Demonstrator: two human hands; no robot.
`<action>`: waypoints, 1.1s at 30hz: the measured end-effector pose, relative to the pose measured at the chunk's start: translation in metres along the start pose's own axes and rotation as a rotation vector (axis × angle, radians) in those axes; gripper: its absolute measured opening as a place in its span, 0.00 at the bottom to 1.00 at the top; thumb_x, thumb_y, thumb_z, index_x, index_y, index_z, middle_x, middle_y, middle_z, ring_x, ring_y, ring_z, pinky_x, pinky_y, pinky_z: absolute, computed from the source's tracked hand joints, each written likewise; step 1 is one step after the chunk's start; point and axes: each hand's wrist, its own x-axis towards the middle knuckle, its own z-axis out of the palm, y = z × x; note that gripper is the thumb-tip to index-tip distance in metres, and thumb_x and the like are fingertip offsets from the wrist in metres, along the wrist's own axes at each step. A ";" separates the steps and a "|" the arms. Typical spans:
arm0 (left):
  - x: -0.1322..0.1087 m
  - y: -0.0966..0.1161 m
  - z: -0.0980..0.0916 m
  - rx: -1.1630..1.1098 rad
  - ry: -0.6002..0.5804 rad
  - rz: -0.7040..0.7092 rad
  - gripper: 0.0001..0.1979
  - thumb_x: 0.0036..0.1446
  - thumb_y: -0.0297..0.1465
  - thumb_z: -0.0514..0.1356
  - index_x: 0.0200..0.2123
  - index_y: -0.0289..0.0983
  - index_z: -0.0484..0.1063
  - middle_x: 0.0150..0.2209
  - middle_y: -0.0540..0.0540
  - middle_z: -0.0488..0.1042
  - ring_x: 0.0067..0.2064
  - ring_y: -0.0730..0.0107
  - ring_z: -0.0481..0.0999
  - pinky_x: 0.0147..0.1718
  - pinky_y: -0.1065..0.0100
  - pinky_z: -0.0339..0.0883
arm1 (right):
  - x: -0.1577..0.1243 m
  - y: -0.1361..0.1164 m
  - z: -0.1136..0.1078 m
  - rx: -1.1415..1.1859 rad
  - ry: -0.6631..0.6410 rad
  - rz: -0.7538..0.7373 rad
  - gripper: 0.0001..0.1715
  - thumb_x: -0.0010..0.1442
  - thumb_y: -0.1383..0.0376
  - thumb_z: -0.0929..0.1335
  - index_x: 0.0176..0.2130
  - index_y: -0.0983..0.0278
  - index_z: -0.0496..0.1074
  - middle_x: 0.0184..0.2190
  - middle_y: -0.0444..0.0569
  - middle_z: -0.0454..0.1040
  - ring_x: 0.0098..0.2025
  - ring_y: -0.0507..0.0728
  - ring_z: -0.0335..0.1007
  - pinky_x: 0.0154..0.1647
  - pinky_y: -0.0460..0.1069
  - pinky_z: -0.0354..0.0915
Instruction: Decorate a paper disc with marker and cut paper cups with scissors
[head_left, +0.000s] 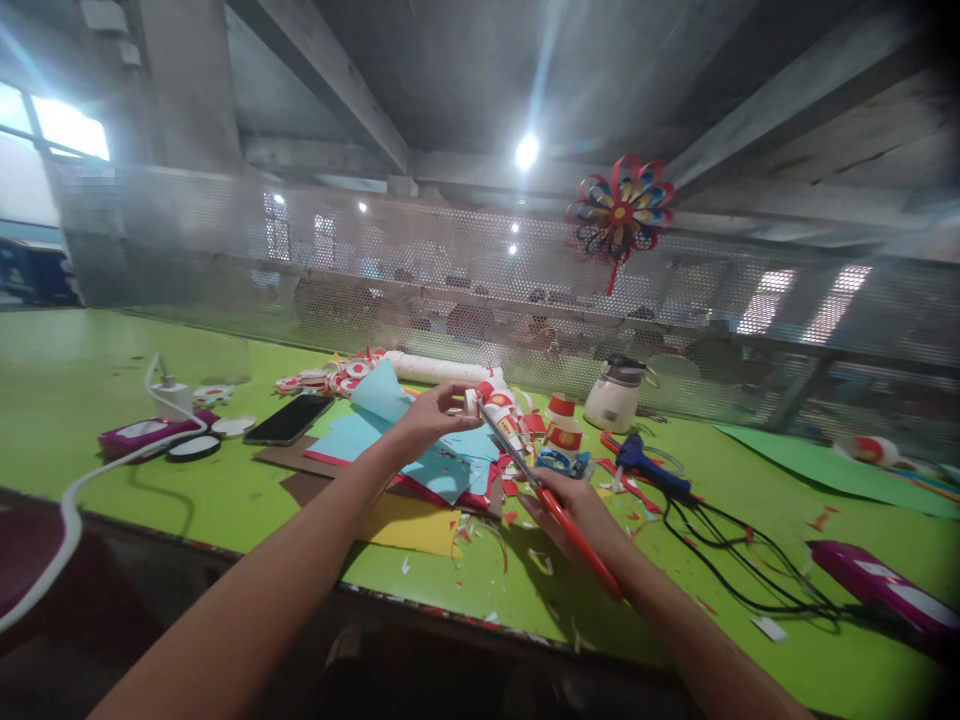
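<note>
Pinching a white bit (472,403), my left fingers (452,389) are nearest it. My right fingers (559,485) hold the scissors (556,511); the long blades (510,446) point ahead and left, right by the bit. Blue paper (450,478) lies below.

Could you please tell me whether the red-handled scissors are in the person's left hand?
No, the right hand holds the scissors, while the left hand holds a small white piece.

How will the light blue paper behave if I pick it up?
The light blue paper is probably floppy and may droop or crease, since its sheets look thin and one part sticks up at an angle. For the same reason, it should be light for its size.
</note>
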 end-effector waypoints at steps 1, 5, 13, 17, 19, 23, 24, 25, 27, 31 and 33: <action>0.000 0.000 0.000 -0.001 0.001 -0.004 0.29 0.38 0.31 0.73 0.46 0.35 0.72 0.40 0.42 0.77 0.42 0.63 0.74 0.42 0.63 0.68 | 0.000 0.000 0.000 -0.002 -0.001 -0.002 0.15 0.60 0.58 0.65 0.41 0.63 0.75 0.24 0.46 0.72 0.26 0.55 0.64 0.28 0.48 0.61; 0.000 0.001 0.000 -0.003 0.000 -0.015 0.30 0.37 0.31 0.74 0.46 0.34 0.72 0.38 0.42 0.77 0.41 0.63 0.74 0.42 0.62 0.67 | -0.001 -0.002 -0.002 -0.012 -0.025 -0.005 0.16 0.61 0.58 0.64 0.42 0.64 0.75 0.25 0.46 0.72 0.26 0.55 0.64 0.28 0.48 0.61; 0.000 0.001 -0.001 0.004 -0.039 -0.002 0.30 0.37 0.32 0.74 0.47 0.34 0.73 0.45 0.40 0.76 0.43 0.63 0.74 0.41 0.63 0.67 | -0.004 -0.009 -0.007 -0.056 -0.050 -0.018 0.15 0.60 0.63 0.62 0.41 0.66 0.74 0.23 0.45 0.70 0.25 0.54 0.62 0.26 0.47 0.58; -0.001 -0.001 -0.001 0.015 -0.050 -0.001 0.30 0.39 0.32 0.73 0.48 0.34 0.73 0.44 0.40 0.77 0.44 0.63 0.75 0.42 0.64 0.68 | -0.003 -0.008 -0.006 -0.079 -0.053 -0.031 0.13 0.57 0.66 0.62 0.38 0.66 0.74 0.23 0.45 0.71 0.24 0.53 0.63 0.26 0.46 0.58; -0.001 -0.001 -0.002 0.020 -0.053 0.000 0.29 0.39 0.32 0.73 0.47 0.34 0.73 0.44 0.40 0.77 0.44 0.63 0.75 0.42 0.64 0.68 | -0.003 -0.007 -0.005 -0.088 -0.048 -0.036 0.12 0.55 0.68 0.62 0.37 0.66 0.73 0.24 0.45 0.71 0.24 0.53 0.64 0.27 0.46 0.58; 0.000 -0.002 -0.002 0.037 -0.042 0.003 0.29 0.39 0.32 0.73 0.47 0.34 0.73 0.44 0.40 0.77 0.44 0.61 0.75 0.42 0.64 0.69 | -0.003 -0.004 -0.003 -0.102 -0.037 -0.038 0.13 0.54 0.69 0.62 0.36 0.66 0.73 0.24 0.46 0.73 0.25 0.54 0.66 0.27 0.46 0.59; 0.000 -0.002 -0.002 0.042 -0.037 0.005 0.29 0.39 0.32 0.73 0.47 0.34 0.73 0.44 0.40 0.77 0.45 0.61 0.75 0.42 0.63 0.69 | -0.003 -0.004 -0.003 -0.105 -0.036 -0.037 0.12 0.54 0.69 0.62 0.36 0.66 0.73 0.24 0.46 0.73 0.25 0.54 0.66 0.27 0.46 0.59; 0.000 -0.002 -0.002 0.046 -0.030 0.007 0.29 0.39 0.32 0.73 0.47 0.34 0.73 0.44 0.40 0.77 0.45 0.61 0.75 0.42 0.63 0.69 | -0.003 -0.004 -0.003 -0.109 -0.034 -0.036 0.12 0.54 0.69 0.62 0.35 0.66 0.73 0.24 0.46 0.73 0.24 0.54 0.66 0.26 0.46 0.58; 0.000 -0.004 -0.001 0.055 -0.016 0.008 0.30 0.39 0.32 0.73 0.48 0.34 0.72 0.43 0.40 0.78 0.45 0.60 0.75 0.42 0.62 0.69 | -0.003 -0.004 -0.002 -0.116 -0.032 -0.032 0.12 0.54 0.70 0.62 0.35 0.65 0.73 0.23 0.45 0.72 0.24 0.53 0.66 0.25 0.46 0.57; 0.001 -0.006 -0.001 0.074 0.005 0.009 0.31 0.38 0.32 0.73 0.48 0.33 0.72 0.42 0.39 0.78 0.46 0.58 0.76 0.41 0.62 0.69 | -0.003 -0.004 -0.002 -0.131 -0.030 -0.028 0.12 0.54 0.71 0.61 0.34 0.65 0.73 0.22 0.45 0.73 0.23 0.53 0.66 0.25 0.45 0.57; 0.001 -0.006 0.000 0.084 0.009 0.011 0.31 0.38 0.32 0.73 0.48 0.33 0.72 0.43 0.38 0.78 0.46 0.58 0.76 0.41 0.62 0.69 | -0.003 -0.003 -0.001 -0.138 -0.031 -0.026 0.12 0.53 0.71 0.61 0.34 0.65 0.73 0.22 0.45 0.73 0.24 0.53 0.66 0.26 0.45 0.57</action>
